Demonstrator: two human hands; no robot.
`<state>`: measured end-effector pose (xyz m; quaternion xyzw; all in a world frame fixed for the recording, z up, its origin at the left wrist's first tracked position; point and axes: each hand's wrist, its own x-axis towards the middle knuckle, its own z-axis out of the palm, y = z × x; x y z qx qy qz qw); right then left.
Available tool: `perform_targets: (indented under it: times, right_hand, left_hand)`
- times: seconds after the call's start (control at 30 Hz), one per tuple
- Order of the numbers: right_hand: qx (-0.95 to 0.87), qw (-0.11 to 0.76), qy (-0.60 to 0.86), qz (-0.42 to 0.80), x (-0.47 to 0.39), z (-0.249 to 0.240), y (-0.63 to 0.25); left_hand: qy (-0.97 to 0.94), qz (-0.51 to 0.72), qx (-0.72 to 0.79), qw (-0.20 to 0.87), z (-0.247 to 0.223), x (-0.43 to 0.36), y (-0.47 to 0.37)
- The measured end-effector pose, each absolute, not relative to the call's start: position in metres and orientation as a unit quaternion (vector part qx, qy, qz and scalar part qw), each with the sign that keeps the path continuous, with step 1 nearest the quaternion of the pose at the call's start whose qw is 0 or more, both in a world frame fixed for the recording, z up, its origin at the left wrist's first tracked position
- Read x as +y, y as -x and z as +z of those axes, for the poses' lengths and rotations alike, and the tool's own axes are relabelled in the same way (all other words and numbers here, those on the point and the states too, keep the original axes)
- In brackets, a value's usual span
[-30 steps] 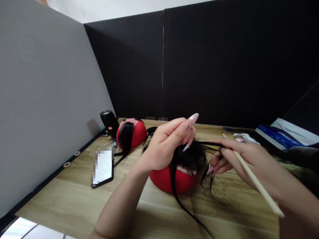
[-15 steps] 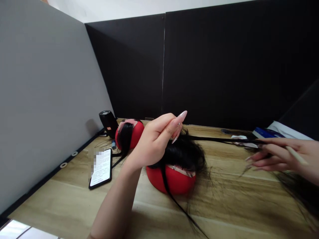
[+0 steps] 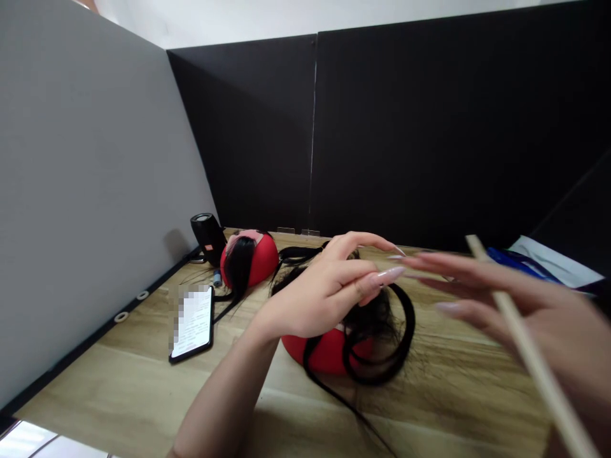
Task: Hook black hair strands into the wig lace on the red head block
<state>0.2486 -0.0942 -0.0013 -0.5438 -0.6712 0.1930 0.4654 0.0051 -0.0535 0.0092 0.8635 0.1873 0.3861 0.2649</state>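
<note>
Wood-grained bench [image 3: 143, 394] boxed in by panels

Faces black panels [image 3: 420, 127], with a grey panel [image 3: 95, 191] at left; shows, mid-bench, black hair [image 3: 409, 321] over a red mound [image 3: 331, 361] beneath the left hand [image 3: 329, 289], half curled, cannot tell around what; holds a pale stick [image 3: 529, 350] among the straightened fingers of the blurred right hand [image 3: 539, 305]; at left, a lit phone [image 3: 193, 327], and farther back a speaker [image 3: 209, 238] beside a second red mound [image 3: 265, 257]

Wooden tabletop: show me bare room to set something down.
Bare wood shows in front of the phone, left of the left forearm. It's crowded at back left, by the speaker and far red form, and around the near red form, with black hair and the left hand.
</note>
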Motion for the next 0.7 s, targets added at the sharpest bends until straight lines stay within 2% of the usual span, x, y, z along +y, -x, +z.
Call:
perform_targets:
  times: [0.03,0.17,0.33,0.47,0.63,0.7]
  right_hand:
    - [-0.697,0.423,0.535,0.223,-0.093,-0.001,-0.233]
    - [-0.731,0.430,0.462,0.260,-0.091,-0.002,-0.203]
    - [-0.739,0.406,0.459,0.279,-0.089,-0.007,-0.206]
    - [-0.717,0.473,0.436,0.269,-0.087,-0.012,-0.204]
    - [-0.634,0.612,0.294,0.369,-0.086,-0.013,-0.198]
    - [-0.603,0.641,0.284,0.380,-0.086,-0.011,-0.199]
  left_hand:
    - [-0.870,0.380,0.188,0.251,0.008,-0.054,-0.006]
    - [-0.885,0.366,0.201,0.205,0.004,-0.053,-0.010]
    - [-0.888,0.359,0.211,0.193,-0.002,-0.051,-0.018]
    - [-0.872,0.379,0.203,0.233,-0.005,-0.051,-0.022]
    - [-0.818,0.467,0.222,0.254,-0.010,-0.050,-0.025]
    - [-0.806,0.483,0.230,0.253,-0.012,-0.052,-0.026]
